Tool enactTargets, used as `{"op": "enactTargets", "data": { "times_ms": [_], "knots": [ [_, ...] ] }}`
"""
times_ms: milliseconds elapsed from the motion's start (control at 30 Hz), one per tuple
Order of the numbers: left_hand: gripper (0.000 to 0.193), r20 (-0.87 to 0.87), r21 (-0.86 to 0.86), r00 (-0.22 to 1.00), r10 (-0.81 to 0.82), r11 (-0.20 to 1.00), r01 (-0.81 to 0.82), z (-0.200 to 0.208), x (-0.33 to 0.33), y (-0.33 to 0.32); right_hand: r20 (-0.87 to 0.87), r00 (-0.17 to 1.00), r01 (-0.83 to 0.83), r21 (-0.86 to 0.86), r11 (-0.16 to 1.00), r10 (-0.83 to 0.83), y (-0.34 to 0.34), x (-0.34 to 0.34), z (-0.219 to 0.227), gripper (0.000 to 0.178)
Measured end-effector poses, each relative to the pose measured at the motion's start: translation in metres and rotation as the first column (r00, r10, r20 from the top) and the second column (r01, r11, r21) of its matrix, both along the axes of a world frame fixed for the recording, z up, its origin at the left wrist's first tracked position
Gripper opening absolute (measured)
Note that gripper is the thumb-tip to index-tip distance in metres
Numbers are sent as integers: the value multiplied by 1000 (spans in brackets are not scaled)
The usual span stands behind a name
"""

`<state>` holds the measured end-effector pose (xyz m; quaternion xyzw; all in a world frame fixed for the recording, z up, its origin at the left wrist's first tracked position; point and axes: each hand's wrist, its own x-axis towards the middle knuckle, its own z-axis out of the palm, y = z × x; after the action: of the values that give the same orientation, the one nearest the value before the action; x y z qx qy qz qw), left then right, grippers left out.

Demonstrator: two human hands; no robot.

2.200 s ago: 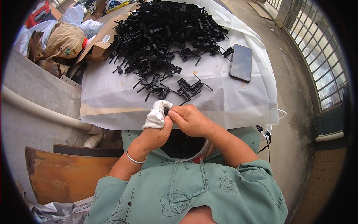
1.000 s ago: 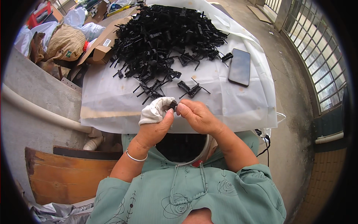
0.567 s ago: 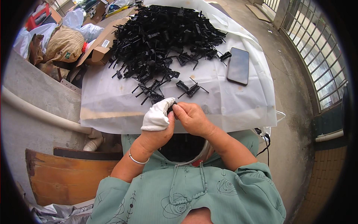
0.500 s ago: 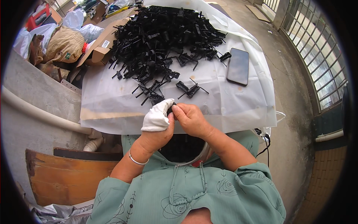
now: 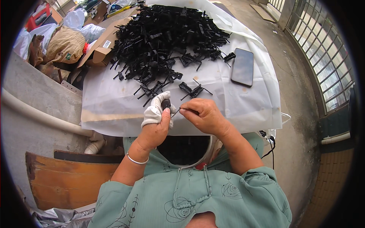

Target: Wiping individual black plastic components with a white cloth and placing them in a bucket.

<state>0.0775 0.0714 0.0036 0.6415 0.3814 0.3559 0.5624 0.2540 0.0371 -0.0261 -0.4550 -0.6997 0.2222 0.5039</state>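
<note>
At centre frame, the left hand point(image 5: 154, 127) — white cloth round its fingers — pinches a small black plastic part point(image 5: 165, 104); the right hand point(image 5: 203, 116) grips a thin wire point(image 5: 178, 110) beside it. Both look light, the part stiff — best held by its body.

My dark phone point(image 5: 242, 67) lies flat on the white sheet point(image 5: 114, 102) covering the table, just right of the big pile of black plastic parts point(image 5: 167, 34). A torn cardboard box point(image 5: 99, 49) sits at the table's left edge, tan and white sacks point(image 5: 64, 43) beyond it. White pipe point(image 5: 42, 117) runs along the grey wall on my left, rusty brown board point(image 5: 64, 182) below it, window grille point(image 5: 323, 49) far right
</note>
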Motion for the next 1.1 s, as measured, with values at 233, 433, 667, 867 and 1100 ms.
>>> {"op": "enactTargets", "data": {
  "times_ms": [233, 433, 667, 867, 1100],
  "knots": [
    [28, -75, 177, 977, -197, 962, 208, -7, 3, 1, -86, 995, -72, -219, 973, 54, -3, -3, 9, 15],
    [23, -163, 130, 973, -164, 974, 186, -1, 7, -3, -144, 978, -183, -250, 951, 150, -4, -8, 5, 23],
    [23, -328, 407, 944, -32, 897, 171, 0, -1, -10, -75, 989, -143, -256, 956, 128, -6, -17, 7, 26],
    [27, -640, 501, 767, -47, 731, 463, 4, -16, 7, 364, 800, 513, -5, 858, -477, 1, 32, 3, 16],
    [32, -311, 663, 949, 48, 727, 180, 13, 3, 10, 363, 817, 475, 13, 880, -447, -1, 47, 4, 11]
  ]
}}
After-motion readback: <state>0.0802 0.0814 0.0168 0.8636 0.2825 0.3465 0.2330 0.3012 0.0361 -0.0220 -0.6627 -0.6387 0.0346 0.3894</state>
